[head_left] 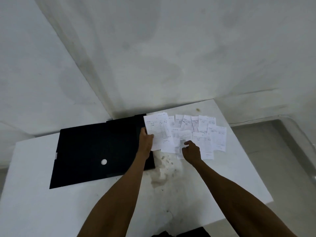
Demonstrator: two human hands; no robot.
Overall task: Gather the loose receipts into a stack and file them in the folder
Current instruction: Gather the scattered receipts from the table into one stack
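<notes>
Our left hand [146,141] grips one receipt [158,132]; right hand [190,151] fingers loosely curled over the receipts [201,132], which lie spread. Folder [97,149] left, nothing filed.

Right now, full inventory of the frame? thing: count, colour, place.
folder: one, black, flat on the table's left half, white round dot on its cover
receipts: about a dozen, white, printed, fanned and overlapping right of the folder
table: one, white, stained near the centre
dark object: one, black, bottom edge, unidentifiable
left hand: one, fingers gripping the left edge of the largest receipt, over the folder's right edge
right hand: one, fingers curled down onto the middle receipts
</notes>
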